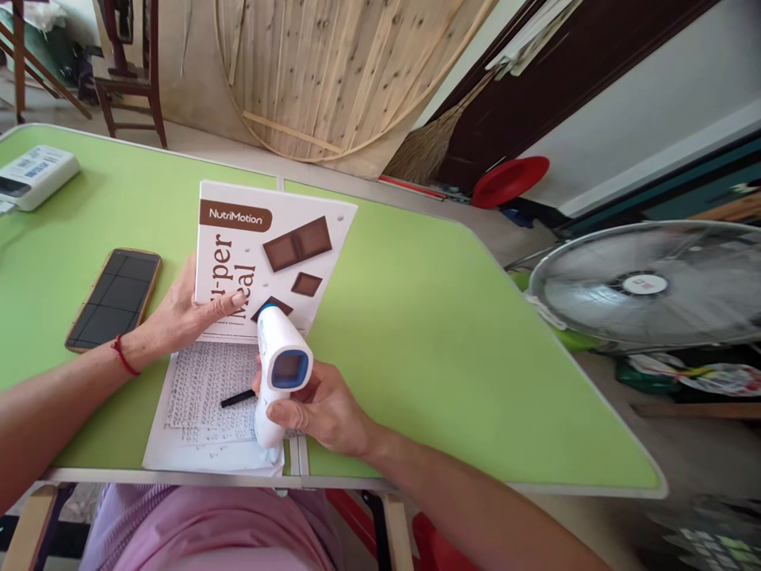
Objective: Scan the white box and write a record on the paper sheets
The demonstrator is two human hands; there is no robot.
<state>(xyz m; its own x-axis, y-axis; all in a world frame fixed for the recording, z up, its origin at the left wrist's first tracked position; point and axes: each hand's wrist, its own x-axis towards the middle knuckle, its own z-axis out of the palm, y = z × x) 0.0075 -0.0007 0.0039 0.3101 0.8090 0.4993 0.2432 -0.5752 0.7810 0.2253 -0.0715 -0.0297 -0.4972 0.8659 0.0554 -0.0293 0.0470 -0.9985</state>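
Note:
My left hand (193,305) holds a white NutriMotion box (238,258) by its left side, thumb across the front, tilted up over the green table. A white infrared thermometer (279,341) with a blue-framed screen is in my right hand (330,408), fingers wrapped round its handle. Its front end points at the lower part of the box; whether the two touch I cannot tell. Below the box lie sheets of handwritten paper (196,396) with a black pen (236,398) on top, partly hidden behind the thermometer. A smartphone (116,297) rests beside my left forearm.
The green folding table (445,333) spans the view. On its far left corner sits a white device (39,174) with a dark display. A standing fan (648,281) is past the right edge. Behind are a wooden chair (128,83), a straw broom (434,143) and a red basin (510,181).

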